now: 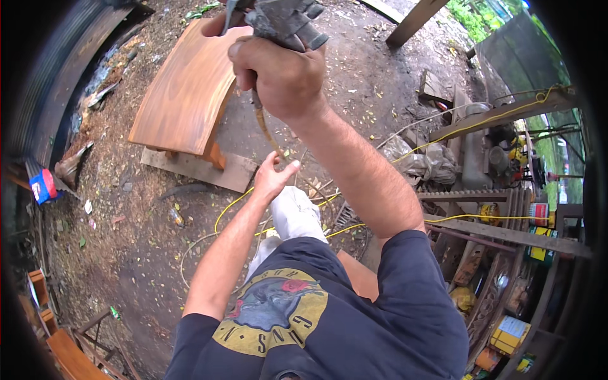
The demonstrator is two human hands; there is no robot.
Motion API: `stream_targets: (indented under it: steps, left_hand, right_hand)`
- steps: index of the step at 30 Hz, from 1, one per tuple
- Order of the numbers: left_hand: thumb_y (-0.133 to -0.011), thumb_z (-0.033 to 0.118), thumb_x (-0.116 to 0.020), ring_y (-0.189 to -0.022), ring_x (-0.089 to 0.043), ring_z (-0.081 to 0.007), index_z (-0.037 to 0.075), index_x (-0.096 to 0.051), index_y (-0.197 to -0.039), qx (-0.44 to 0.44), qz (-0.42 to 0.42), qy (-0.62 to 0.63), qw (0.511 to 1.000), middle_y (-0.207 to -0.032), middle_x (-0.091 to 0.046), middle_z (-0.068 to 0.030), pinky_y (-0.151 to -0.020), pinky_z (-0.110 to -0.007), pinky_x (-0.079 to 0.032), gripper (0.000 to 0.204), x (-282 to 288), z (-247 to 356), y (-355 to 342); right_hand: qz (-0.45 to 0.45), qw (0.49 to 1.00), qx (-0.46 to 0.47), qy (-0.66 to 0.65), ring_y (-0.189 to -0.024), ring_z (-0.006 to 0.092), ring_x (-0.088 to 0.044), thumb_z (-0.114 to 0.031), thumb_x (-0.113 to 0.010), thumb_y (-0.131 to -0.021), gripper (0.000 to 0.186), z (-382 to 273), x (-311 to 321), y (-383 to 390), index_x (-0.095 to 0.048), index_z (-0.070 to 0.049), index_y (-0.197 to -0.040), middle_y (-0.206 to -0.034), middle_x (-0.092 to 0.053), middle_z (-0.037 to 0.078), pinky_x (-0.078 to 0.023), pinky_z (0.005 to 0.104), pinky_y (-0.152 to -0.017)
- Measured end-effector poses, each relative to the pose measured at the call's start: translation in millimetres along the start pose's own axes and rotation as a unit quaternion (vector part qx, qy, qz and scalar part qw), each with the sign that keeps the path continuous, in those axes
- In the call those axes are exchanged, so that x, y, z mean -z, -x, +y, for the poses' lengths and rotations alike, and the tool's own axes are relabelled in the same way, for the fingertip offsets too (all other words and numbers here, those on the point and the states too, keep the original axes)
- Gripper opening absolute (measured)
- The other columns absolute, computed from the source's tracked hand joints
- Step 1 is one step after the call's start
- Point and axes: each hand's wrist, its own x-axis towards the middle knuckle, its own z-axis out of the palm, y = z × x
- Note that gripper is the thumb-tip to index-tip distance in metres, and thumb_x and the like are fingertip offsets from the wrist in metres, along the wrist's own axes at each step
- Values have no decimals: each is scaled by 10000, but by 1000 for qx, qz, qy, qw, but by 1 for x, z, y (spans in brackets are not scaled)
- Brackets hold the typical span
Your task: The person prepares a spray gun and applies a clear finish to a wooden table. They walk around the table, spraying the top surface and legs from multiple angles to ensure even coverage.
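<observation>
- Far left, a blue-and-red bag [43, 186], contents hidden.
- Leaf-strewn ground [107, 209] gives room between it and the brown wooden table [187, 88].
- The left hand [272, 177] has curled fingers at the hose [266, 130]; whether it grips cannot be told.
- The right hand [285, 79] grips the grey metal tool [285, 22], raised.
- A yellow cable [345, 229] crosses near the legs.
- Right, timber rails [513, 235] bound the space near a yellow box [510, 334].

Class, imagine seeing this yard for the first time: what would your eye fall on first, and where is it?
Probably the grey metal tool, seemingly a spray gun, held up in the right hand at top centre. Next comes the smooth brown wooden table at upper left, then the bright red-and-blue packet near the left edge.
</observation>
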Motion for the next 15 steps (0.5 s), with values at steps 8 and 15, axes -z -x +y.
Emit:
stream_targets:
  steps: [8,15]
  left_hand:
    - [-957,414,-661,-960,-710,-298,84,-703,-1129,11,220,-57,974,-1029,-742,-132,-850,-423,-537,374,65,-59,-55]
    - [-966,391,-613,-1084,-661,-405,107,-687,-1188,134,143,-266,944,-1126,-707,-201,-923,-512,-522,369,120,-207,15]
  right_hand:
    - [-23,996,34,77,-520,113,-557,43,-531,-911,154,-21,22,-1,-675,55,-966,-956,-739,178,-461,271,-492]
    - [66,983,-112,-128,-519,99,-465,23,-515,-829,595,-27,84,-10,-463,15,-1422,-1125,-681,213,-423,276,-485]
